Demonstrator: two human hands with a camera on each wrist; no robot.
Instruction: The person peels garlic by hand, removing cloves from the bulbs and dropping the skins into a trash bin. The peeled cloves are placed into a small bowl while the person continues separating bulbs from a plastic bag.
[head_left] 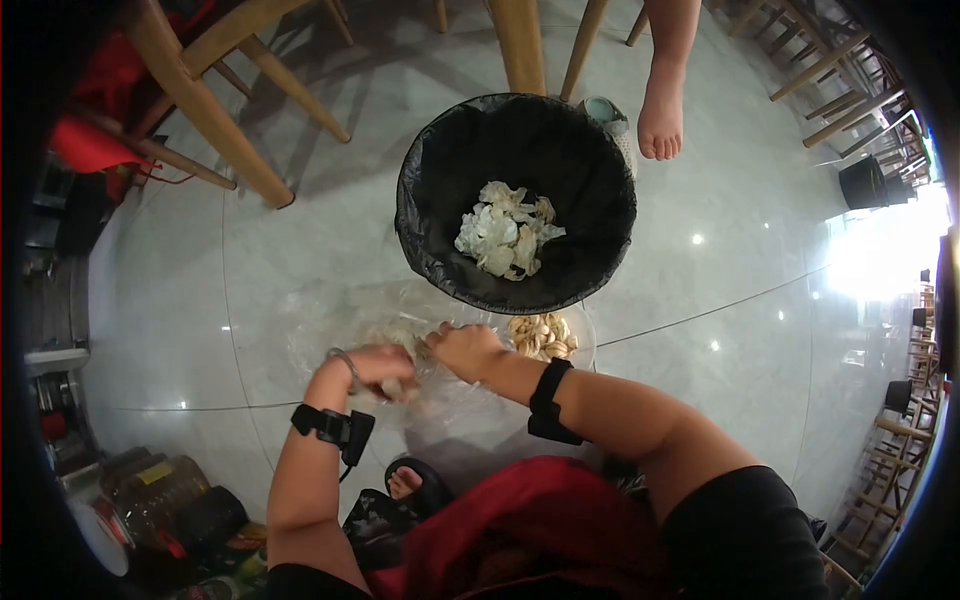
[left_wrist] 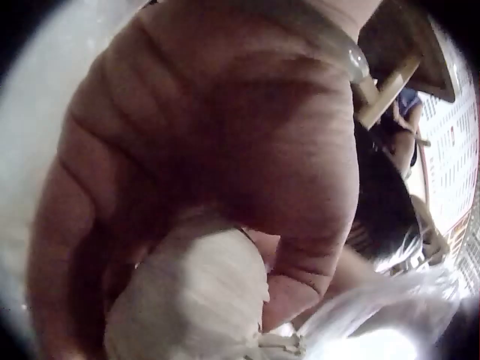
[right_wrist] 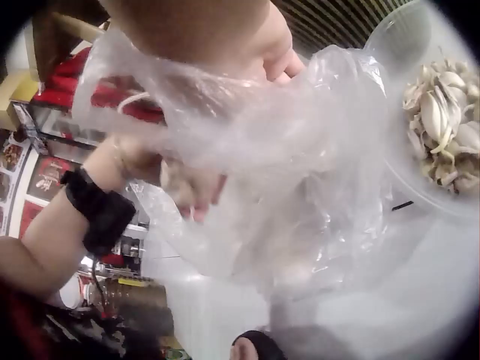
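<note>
In the left wrist view the left hand (left_wrist: 225,127) curls its fingers and thumb round a white garlic bulb (left_wrist: 199,300). The head view has that left hand (head_left: 382,368) low over a clear plastic bag (head_left: 450,400) on the floor. Beside it, the right hand (head_left: 465,350) grips the bag's edge; the right wrist view shows the film (right_wrist: 300,150) hanging from under this hand (right_wrist: 217,37). A clear round bowl (head_left: 588,335) of garlic cloves (head_left: 543,336) sits right of the right hand, by the bin.
A black-lined bin (head_left: 425,250) with pale peels (head_left: 505,230) inside stands just beyond the hands. Wooden chair legs (head_left: 520,50) and another person's bare foot (head_left: 660,125) are behind it. Bottles (head_left: 165,500) stand at lower left; stools (head_left: 890,440) line the right.
</note>
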